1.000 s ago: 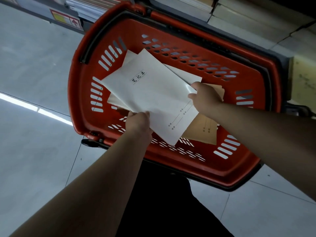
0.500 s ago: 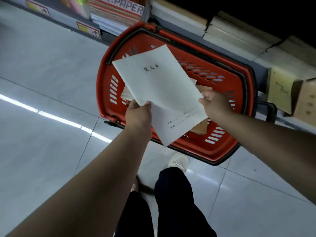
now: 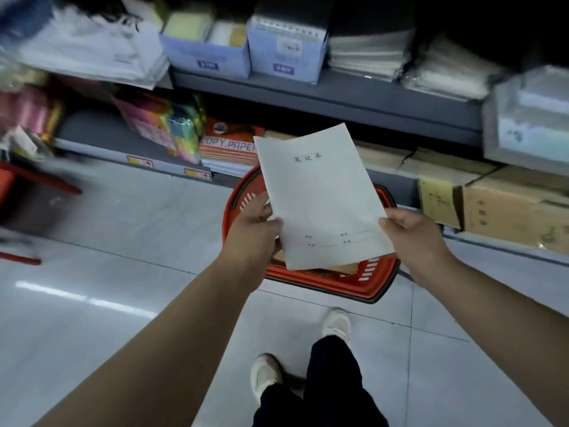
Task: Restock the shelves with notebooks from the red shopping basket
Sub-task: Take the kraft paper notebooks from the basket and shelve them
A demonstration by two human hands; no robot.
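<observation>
Both hands are up and apart, each clamped on one lower edge of a white notebook (image 3: pixel 320 195): the left hand (image 3: pixel 251 234) pinches the left edge, thumb on the cover, and the right hand (image 3: pixel 411 234) pinches the lower right corner. The notebook hangs in the air above the red shopping basket (image 3: pixel 365 283), which sits on the floor against the shelving. It looks thin, light and floppy, with a smooth cover that could slip, so a two-edge grip near the bottom seems the safe hold. A tan notebook (image 3: pixel 346 268) appears to remain in the basket, though only a sliver shows. The pale tiled floor (image 3: pixel 123 229) is glossy. The lower shelf (image 3: pixel 101 134) is packed with copy paper (image 3: pixel 229 149) and coloured packs, and the upper rows are blurred.
</observation>
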